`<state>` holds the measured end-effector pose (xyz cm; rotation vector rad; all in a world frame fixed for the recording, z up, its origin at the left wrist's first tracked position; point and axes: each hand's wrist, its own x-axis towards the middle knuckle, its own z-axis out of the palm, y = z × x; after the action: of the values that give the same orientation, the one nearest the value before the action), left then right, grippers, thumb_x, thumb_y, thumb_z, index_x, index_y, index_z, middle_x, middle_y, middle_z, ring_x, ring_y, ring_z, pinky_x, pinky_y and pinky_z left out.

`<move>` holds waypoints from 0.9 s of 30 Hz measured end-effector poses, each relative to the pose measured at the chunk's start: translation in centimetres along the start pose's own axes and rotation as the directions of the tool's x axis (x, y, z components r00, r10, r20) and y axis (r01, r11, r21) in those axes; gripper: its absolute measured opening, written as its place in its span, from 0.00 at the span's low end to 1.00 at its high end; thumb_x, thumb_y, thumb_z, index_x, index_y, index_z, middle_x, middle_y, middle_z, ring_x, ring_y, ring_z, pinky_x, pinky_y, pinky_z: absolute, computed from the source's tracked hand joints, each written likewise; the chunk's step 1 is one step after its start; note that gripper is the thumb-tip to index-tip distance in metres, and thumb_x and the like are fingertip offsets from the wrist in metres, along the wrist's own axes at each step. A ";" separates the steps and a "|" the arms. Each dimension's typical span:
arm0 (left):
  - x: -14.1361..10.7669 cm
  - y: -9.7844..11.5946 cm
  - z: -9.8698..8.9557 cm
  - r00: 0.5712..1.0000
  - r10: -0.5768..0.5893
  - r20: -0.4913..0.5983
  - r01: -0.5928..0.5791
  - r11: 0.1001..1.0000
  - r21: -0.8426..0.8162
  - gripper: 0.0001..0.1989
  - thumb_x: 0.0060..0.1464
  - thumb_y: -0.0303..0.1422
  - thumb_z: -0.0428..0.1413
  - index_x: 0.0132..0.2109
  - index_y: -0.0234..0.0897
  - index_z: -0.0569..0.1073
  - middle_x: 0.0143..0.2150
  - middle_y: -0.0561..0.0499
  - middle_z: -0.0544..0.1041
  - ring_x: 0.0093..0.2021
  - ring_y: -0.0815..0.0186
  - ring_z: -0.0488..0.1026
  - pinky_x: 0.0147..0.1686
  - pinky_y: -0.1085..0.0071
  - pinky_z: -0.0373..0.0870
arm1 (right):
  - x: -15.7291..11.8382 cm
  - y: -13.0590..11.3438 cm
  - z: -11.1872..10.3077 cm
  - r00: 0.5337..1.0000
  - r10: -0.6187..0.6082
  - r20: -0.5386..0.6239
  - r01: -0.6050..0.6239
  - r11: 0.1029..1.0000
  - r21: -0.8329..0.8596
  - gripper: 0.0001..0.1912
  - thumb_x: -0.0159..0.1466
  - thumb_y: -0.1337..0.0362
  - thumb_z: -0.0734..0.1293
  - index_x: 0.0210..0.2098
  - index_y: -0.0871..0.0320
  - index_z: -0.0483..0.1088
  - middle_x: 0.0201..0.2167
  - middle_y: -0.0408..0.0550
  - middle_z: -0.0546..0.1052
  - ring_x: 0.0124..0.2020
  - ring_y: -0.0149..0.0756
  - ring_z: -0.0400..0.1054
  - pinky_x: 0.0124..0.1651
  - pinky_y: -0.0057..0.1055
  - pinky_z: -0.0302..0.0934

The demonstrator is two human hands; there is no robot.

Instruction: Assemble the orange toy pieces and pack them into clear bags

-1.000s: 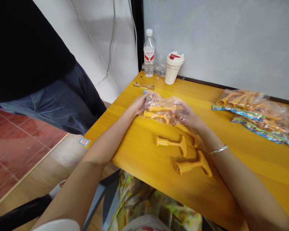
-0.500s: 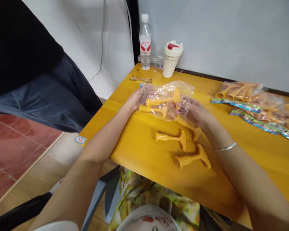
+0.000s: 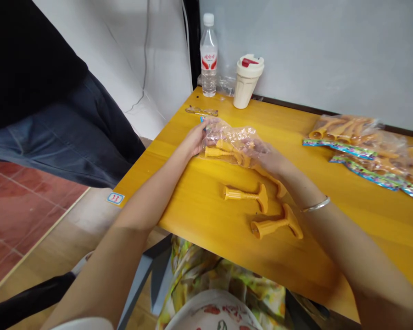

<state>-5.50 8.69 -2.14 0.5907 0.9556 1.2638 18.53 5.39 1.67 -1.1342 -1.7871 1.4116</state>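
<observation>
On the yellow surface [image 3: 192,183], your left hand [image 3: 192,141] and right hand [image 3: 270,160] pinch opposite ends of a clear plastic bag [image 3: 232,140], grips pressed together; it now sits lower, nearly flat, around two orange plastic T-shaped pieces [image 3: 220,152].

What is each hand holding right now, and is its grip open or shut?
Left hand: shut, holding a clear plastic bag.
Right hand: shut, holding the other end of that bag.

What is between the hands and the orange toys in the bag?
The clear plastic bag itself: its thin film separates the left hand and right hand from the orange plastic toys inside.
</observation>
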 end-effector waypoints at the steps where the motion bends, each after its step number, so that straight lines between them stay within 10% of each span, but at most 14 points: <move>1: 0.0 0.0 0.0 1.000 -0.003 0.001 0.003 1.000 -0.010 0.22 0.68 0.42 0.44 0.57 0.36 0.73 0.45 0.43 0.81 0.43 0.59 0.81 0.42 0.65 0.78 | 0.1 0.0 -0.2 1.000 0.003 0.003 -0.003 1.000 -0.013 0.18 0.56 0.49 0.72 0.41 0.53 0.74 0.44 0.48 0.80 0.47 0.44 0.73 0.53 0.43 0.69; 8: -0.3 0.1 0.5 0.999 0.001 -0.036 -0.003 0.999 -0.051 0.22 0.68 0.42 0.45 0.57 0.33 0.73 0.43 0.44 0.82 0.42 0.59 0.81 0.48 0.62 0.77 | 0.6 -0.7 0.5 0.993 0.115 0.037 -0.121 0.956 0.268 0.21 0.58 0.45 0.70 0.43 0.51 0.73 0.46 0.49 0.80 0.46 0.44 0.74 0.49 0.43 0.71; 16: -0.2 0.0 0.2 0.999 0.021 0.041 -0.018 0.998 -0.068 0.23 0.68 0.44 0.44 0.59 0.35 0.71 0.44 0.44 0.82 0.44 0.58 0.81 0.47 0.61 0.78 | 1.6 1.0 -0.9 0.987 -0.140 -0.078 0.118 0.966 -0.232 0.22 0.61 0.50 0.69 0.50 0.55 0.75 0.58 0.49 0.74 0.64 0.52 0.62 0.68 0.52 0.53; 27: -0.1 -0.2 0.3 0.999 0.018 0.034 -0.016 0.998 -0.057 0.22 0.67 0.44 0.46 0.58 0.37 0.73 0.46 0.43 0.82 0.49 0.55 0.80 0.53 0.58 0.75 | -1.6 1.8 -6.4 0.989 -0.110 -0.099 0.089 0.976 -0.198 0.26 0.58 0.43 0.71 0.49 0.53 0.76 0.50 0.50 0.79 0.53 0.48 0.73 0.61 0.50 0.64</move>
<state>-5.13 8.61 -2.09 0.5752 0.8848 1.2880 25.20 7.09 1.73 -1.1780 -1.9059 1.1151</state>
